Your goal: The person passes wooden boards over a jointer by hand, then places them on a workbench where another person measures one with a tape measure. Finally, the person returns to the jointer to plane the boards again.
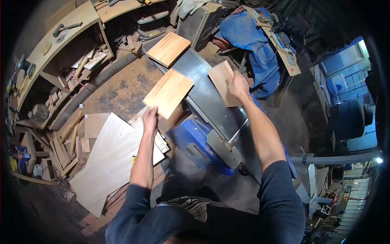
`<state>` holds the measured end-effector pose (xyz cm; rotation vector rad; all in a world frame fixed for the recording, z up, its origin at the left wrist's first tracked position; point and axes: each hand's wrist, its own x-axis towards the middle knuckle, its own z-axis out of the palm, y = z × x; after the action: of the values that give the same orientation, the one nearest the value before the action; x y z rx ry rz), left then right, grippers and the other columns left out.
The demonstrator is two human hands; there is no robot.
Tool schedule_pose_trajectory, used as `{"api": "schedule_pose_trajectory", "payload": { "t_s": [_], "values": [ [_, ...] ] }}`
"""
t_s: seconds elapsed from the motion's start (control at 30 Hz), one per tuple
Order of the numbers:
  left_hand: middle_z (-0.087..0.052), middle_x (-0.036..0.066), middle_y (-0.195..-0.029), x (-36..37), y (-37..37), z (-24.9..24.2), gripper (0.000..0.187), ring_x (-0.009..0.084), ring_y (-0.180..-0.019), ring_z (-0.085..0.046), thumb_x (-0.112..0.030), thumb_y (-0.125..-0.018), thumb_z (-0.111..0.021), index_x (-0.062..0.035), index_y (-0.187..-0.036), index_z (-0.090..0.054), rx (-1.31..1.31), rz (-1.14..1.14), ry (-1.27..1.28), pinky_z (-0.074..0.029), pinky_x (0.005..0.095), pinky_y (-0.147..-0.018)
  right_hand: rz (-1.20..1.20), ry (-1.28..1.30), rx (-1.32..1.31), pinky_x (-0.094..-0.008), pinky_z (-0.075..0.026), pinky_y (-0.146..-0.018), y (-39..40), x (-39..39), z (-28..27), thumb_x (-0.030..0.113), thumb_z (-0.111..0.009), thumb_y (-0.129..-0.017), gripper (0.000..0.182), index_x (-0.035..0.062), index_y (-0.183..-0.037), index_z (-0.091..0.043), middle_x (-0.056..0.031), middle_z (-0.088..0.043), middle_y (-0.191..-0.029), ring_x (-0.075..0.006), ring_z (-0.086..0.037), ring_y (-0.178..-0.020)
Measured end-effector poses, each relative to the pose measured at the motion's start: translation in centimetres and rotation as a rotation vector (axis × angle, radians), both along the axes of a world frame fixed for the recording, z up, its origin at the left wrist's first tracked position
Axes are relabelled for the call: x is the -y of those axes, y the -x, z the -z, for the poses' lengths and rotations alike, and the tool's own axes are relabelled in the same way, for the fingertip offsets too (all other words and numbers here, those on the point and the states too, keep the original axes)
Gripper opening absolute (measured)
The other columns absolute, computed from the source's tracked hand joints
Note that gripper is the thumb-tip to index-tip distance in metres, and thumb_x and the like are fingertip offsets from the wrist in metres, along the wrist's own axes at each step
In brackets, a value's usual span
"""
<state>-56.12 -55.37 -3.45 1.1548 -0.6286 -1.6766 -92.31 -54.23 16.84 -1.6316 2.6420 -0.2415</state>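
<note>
My left hand (150,118) grips the near corner of a light wooden board (170,91), which is tilted and slightly blurred beside the machine. My right hand (238,85) is closed over a second, browner wooden board (219,79) above the right side of the grey metal machine bed (209,103). Some of its fingers are hidden behind the hand's back. Toward the far end of the bed lies a third wooden board (169,48), flat and apart from both hands. The machine's blue base (195,142) stands below the bed, close in front of my body.
Large pale sheets (109,162) lean at the lower left beside wood offcuts. A curved workbench (77,26) carries a hammer (65,28), with scraps on its shelves. Sawdust (122,91) covers the floor there. A blue tarp (254,40) drapes over things at the right.
</note>
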Motion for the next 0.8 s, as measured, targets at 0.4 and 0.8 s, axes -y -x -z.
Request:
{"api": "schedule_pose_trajectory", "payload": {
  "t_s": [0.4,0.8],
  "values": [
    [-0.067,0.004,-0.1,-24.5,-17.7,-8.5,0.025,0.0125,-0.079,-0.061,-0.018,-0.097,-0.067,-0.0035,-0.116,-0.06,0.125,-0.291,-0.128,-0.052,0.0278,-0.07,0.578,0.215,0.634,-0.0436,-0.051,-0.094,-8.6,7.9,9.1,0.032,-0.074,-0.088,0.046,-0.0044,-0.115,-0.069,-0.0303,-0.067,-0.118,-0.0387,-0.066,-0.113],
    [-0.072,0.01,-0.097,-18.6,-6.1,-25.9,0.032,0.0147,-0.084,-0.063,-0.024,-0.094,-0.068,0.0018,-0.114,-0.07,0.679,0.56,0.636,-0.05,0.0293,-0.073,-0.911,-0.099,0.2,-0.045,-0.049,-0.089,-11.8,-20.6,-11.0,0.039,-0.078,-0.081,0.058,0.0021,-0.122,-0.061,-0.0174,-0.067,-0.108,-0.0359,-0.064,-0.099]
  ]
}}
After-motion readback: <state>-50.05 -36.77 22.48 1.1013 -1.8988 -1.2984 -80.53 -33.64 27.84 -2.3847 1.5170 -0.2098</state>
